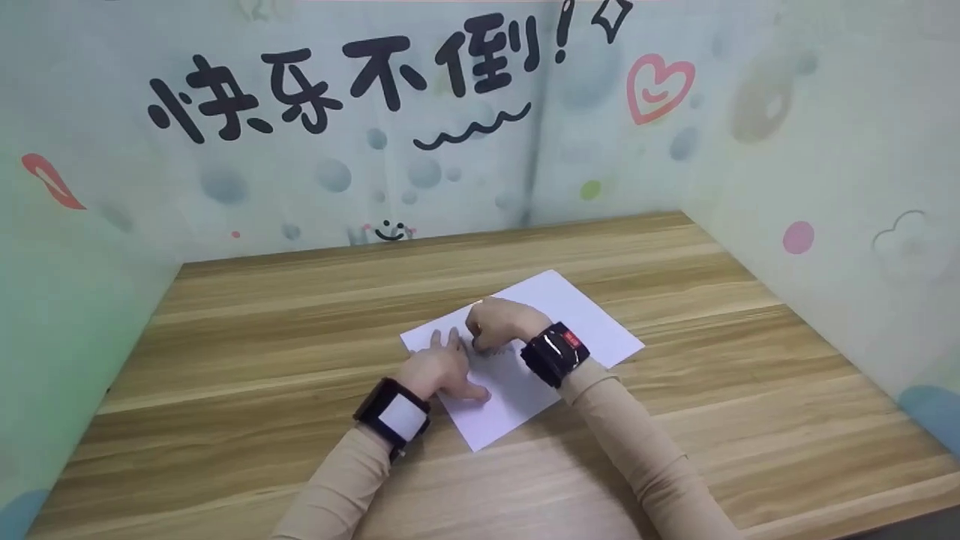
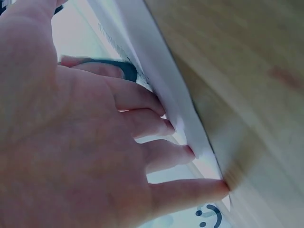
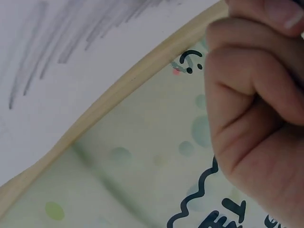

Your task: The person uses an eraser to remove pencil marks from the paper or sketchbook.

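Observation:
A white sheet of paper point(image 1: 577, 311) lies slanted on the wooden table. My left hand point(image 1: 442, 371) presses on its left part with fingers spread and thumb out to the side. On the same sheet, just right of those fingers, my right hand point(image 1: 499, 322) has its fingers curled in. It pinches a small dark object with a curved edge point(image 2: 129, 70), mostly hidden by the fingers, so its kind is unclear. Grey shaded strokes point(image 3: 71, 42) run in parallel on the paper by the right hand. Part of this shading is covered by the hands in the head view.
The wood-grain table point(image 1: 262, 360) extends around the sheet on all sides. Printed panels point(image 1: 465, 180) with black characters and coloured spots stand along its back and sides. Each wrist wears a black strap, the right strap point(image 1: 555, 354) lying above the paper.

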Demonstrator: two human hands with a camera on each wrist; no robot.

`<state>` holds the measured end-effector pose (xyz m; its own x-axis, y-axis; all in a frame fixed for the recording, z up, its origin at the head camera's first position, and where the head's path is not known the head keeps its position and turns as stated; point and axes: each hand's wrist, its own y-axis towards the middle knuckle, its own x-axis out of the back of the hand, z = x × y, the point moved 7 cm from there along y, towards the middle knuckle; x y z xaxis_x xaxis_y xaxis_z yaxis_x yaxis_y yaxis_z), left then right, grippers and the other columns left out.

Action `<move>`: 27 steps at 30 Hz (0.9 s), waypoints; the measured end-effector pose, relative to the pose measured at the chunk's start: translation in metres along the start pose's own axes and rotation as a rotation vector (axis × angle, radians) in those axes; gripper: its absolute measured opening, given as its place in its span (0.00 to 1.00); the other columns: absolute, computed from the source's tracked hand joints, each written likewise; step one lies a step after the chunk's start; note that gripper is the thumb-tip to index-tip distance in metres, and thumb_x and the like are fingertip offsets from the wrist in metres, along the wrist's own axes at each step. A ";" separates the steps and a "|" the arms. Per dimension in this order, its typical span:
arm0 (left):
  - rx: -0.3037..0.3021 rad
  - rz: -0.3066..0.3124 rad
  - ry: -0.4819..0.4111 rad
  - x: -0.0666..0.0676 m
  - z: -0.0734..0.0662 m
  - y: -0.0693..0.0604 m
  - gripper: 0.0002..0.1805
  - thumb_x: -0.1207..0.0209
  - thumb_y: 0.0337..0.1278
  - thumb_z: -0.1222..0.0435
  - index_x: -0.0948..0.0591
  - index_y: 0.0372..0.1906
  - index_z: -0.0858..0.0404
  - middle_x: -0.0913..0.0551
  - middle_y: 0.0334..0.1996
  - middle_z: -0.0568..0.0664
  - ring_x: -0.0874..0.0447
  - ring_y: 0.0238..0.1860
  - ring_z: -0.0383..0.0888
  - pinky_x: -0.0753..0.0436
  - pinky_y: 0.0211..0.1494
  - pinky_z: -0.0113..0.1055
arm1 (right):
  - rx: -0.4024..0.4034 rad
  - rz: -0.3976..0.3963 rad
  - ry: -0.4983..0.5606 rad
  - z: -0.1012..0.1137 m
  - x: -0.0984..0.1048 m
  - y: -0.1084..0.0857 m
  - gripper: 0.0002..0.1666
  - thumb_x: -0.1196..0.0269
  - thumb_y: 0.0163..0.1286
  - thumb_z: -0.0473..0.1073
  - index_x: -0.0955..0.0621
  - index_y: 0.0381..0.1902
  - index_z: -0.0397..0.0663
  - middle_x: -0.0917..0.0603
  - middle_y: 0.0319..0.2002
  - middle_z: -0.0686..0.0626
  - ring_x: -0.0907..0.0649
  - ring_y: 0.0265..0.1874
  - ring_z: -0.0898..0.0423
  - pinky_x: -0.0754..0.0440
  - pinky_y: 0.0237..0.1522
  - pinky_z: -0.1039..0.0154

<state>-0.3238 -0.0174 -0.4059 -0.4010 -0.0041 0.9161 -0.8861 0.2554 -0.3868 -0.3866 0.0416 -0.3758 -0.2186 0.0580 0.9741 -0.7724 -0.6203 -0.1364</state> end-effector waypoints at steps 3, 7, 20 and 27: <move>0.005 0.009 0.009 0.000 0.000 -0.001 0.55 0.44 0.52 0.39 0.49 0.73 0.72 0.58 0.76 0.62 0.61 0.76 0.63 0.42 0.71 0.63 | -0.004 -0.077 -0.002 -0.001 0.003 0.001 0.05 0.39 0.59 0.37 0.18 0.27 0.40 0.19 0.22 0.51 0.25 0.21 0.59 0.30 0.21 0.69; 0.000 0.008 0.012 0.000 0.000 0.000 0.55 0.43 0.52 0.39 0.48 0.73 0.71 0.58 0.76 0.62 0.61 0.76 0.64 0.42 0.71 0.63 | 0.003 -0.067 0.004 -0.002 0.002 0.000 0.04 0.38 0.58 0.36 0.18 0.27 0.40 0.15 0.26 0.46 0.23 0.21 0.57 0.28 0.22 0.67; -0.006 0.023 0.003 -0.003 -0.003 0.001 0.55 0.43 0.52 0.39 0.49 0.73 0.72 0.60 0.76 0.63 0.62 0.75 0.65 0.45 0.70 0.67 | -0.007 -0.078 -0.017 -0.001 -0.001 0.002 0.05 0.39 0.59 0.36 0.17 0.27 0.39 0.14 0.28 0.43 0.19 0.24 0.53 0.19 0.28 0.60; 0.008 0.004 0.012 -0.004 -0.003 0.002 0.55 0.43 0.51 0.39 0.48 0.73 0.71 0.58 0.76 0.62 0.61 0.76 0.64 0.43 0.69 0.68 | -0.016 -0.063 -0.051 0.000 -0.001 0.001 0.08 0.39 0.60 0.38 0.17 0.32 0.38 0.16 0.30 0.45 0.21 0.29 0.53 0.18 0.33 0.58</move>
<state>-0.3236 -0.0141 -0.4104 -0.4019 0.0089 0.9157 -0.8863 0.2477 -0.3914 -0.3870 0.0406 -0.3770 -0.1387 0.0563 0.9887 -0.7934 -0.6038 -0.0769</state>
